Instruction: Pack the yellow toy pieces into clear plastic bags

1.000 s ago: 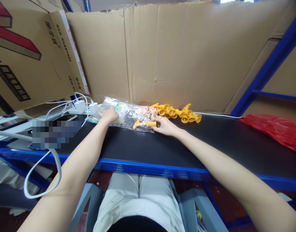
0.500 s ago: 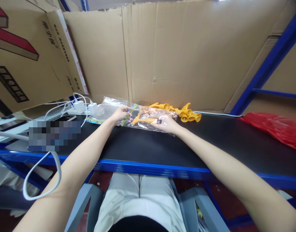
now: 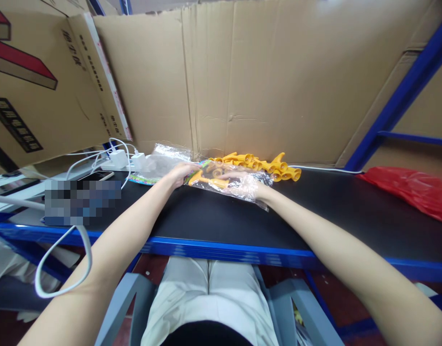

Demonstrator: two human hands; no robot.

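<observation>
My left hand [image 3: 180, 174] is closed on the colourfully printed end of a clear plastic bag [image 3: 238, 196]. The bag's shiny film lies over my right hand [image 3: 246, 185], which appears to be inside it. Its fingers are around one end of a yellow T-shaped plastic piece [image 3: 197, 179], whose other end points toward my left hand. Just behind the bag lies a pile of similar yellow pieces [image 3: 278, 168] with round, cup-like ends. Film glare partly hides my right fingertips.
More clear bags [image 3: 166, 156] lie to the left, near white chargers [image 3: 118, 158] and cables. A red plastic bag [image 3: 404, 190] lies at the right of the black tabletop [image 3: 221, 218]. Cardboard [image 3: 278, 81] stands along the back, and a blue rail [image 3: 228, 252] edges the front.
The yellow piece and my right hand's fingers have moved left toward the printed end of the bag. My left hand has closed more firmly around that end.
</observation>
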